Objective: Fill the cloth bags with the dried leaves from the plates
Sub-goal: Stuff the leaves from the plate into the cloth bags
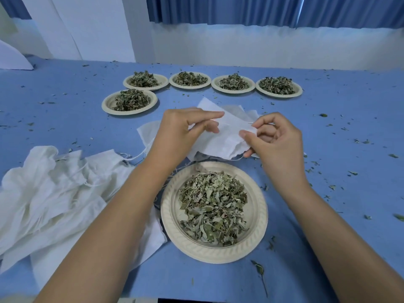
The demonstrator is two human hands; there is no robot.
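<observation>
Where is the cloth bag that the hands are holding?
Head view, centre: the cloth bag is held between left hand and right hand, beyond the near plate.

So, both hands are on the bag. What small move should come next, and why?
Probably pull the bag open at its mouth. The left hand and right hand both pinch its edge, it looks flat and empty, and the leaves lie heaped on the plate near it.

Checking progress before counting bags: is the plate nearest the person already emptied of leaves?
No, the nearest plate holds a full heap of dried leaves.
</observation>
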